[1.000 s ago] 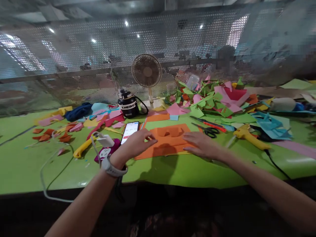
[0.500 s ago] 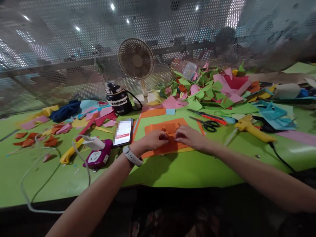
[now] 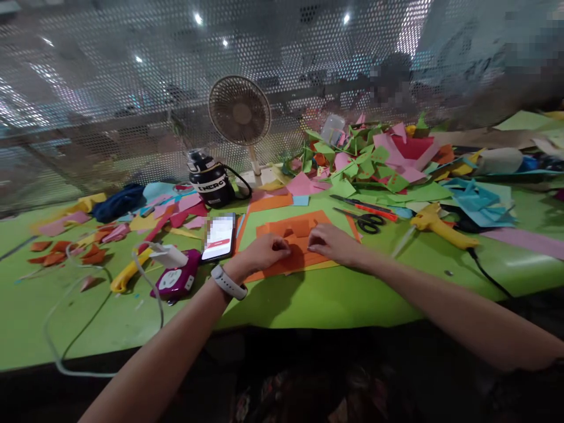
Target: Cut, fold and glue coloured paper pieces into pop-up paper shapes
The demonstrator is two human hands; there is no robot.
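Note:
An orange paper sheet (image 3: 304, 262) lies in the middle of the table, with a raised, folded strip (image 3: 302, 227) across its upper part. Over the sheet's left half is my left hand (image 3: 265, 251), fingers curled and thumb against them; a white watch band is on that wrist. My right hand (image 3: 333, 242) rests at the right of the sheet, its fingers bent and pressed together, tips at the paper. A short gap separates the two hands. Whatever the fingertips pinch is too small or hidden to make out.
Black scissors (image 3: 369, 221) lie right of the sheet, and a yellow glue gun (image 3: 443, 228) farther right. On the left are a phone (image 3: 219, 238), a purple device (image 3: 178, 282) with a white plug, and a cable. A black bottle (image 3: 211, 179), a fan (image 3: 240, 111) and paper scraps (image 3: 365, 155) stand behind.
My left hand has moved slightly left, and the gap between my hands is wider. The whole view has shifted a little.

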